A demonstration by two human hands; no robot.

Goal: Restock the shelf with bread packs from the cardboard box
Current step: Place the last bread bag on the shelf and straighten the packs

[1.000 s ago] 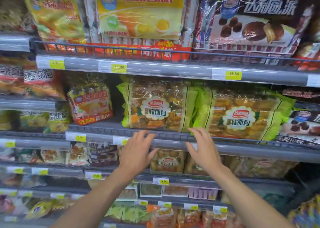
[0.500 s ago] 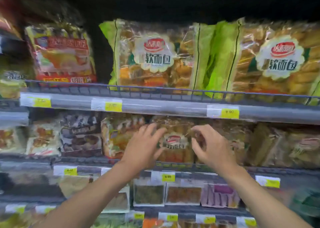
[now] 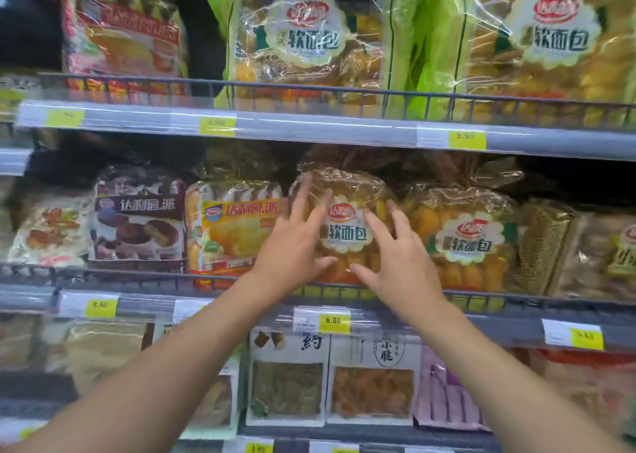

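A clear bread pack (image 3: pixel 347 191) with a white label stands upright on the middle shelf (image 3: pixel 516 306), behind its wire rail. My left hand (image 3: pixel 296 246) lies on the pack's left front with straight, spread fingers. My right hand (image 3: pixel 395 263) touches its right front, fingers also spread and straight. A second like bread pack (image 3: pixel 468 242) stands just to the right. Two larger green-edged bread packs (image 3: pixel 306 43) (image 3: pixel 537 46) stand on the shelf above. No cardboard box is in view.
Left of the touched pack stand a yellow cake pack (image 3: pixel 234 225) and a brown cake pack (image 3: pixel 137 218). A wire rail (image 3: pixel 144 277) runs along the shelf front. Yellow price tags (image 3: pixel 333 320) line the shelf edges. Boxed snacks (image 3: pixel 287 383) fill the shelf below.
The view has dropped and closed in from the upper bread shelf to the one below. Both hands moved from the upper shelf rail onto the front of the smaller bread pack.
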